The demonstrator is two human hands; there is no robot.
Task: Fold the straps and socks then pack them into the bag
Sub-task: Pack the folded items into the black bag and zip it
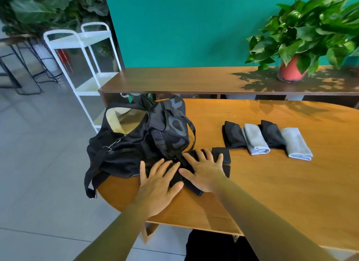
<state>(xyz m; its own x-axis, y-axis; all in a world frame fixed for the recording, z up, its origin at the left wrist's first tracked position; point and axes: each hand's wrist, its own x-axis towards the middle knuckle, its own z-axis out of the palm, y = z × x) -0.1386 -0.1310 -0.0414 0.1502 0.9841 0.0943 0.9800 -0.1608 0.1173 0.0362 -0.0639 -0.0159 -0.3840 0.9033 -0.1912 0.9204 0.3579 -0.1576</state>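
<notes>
A: Where are the grips?

B: Both low at the near-left end of the desk (272, 183). The left grip (157, 185) and right grip (204, 171) lie palm down, side by side but not touching each other.

A: Open or closed?

B: Both open, w/ fingers straight and spread. Neither is curled round anything. They lie flat on the strap (221, 155).

A: What does the strap look like?

B: Black, mesh-looking. It lies on the desk right against the bag's near side. Most of it is under the hands. One end pokes out past the right grip's little finger, and another bit shows below the thumbs. Can't tell how many layers it's in.

A: And the bag?

B: The bag (126, 148) is black and slumped on the desk's left corner, just beyond the fingertips. Its top is open, w/ pale lining showing at the far-left side. A carry band w/ a metal clip hangs off the desk edge on the left.

A: Socks?

B: The socks (255, 140) are on the desk, right of the bag and well apart from the hands. There are four folded bundles in a row, left to right black, grey, black, grey, each just beside the next. None are in the bag, as far as the opening shows.

A: Anything else?

B: A wooden shelf (174, 80) runs behind the desk, w/ a leafy plant (310, 27) in a red pot at its right. A white cart (87, 52) stands on the grey floor to the left, and the wall is teal.
</notes>
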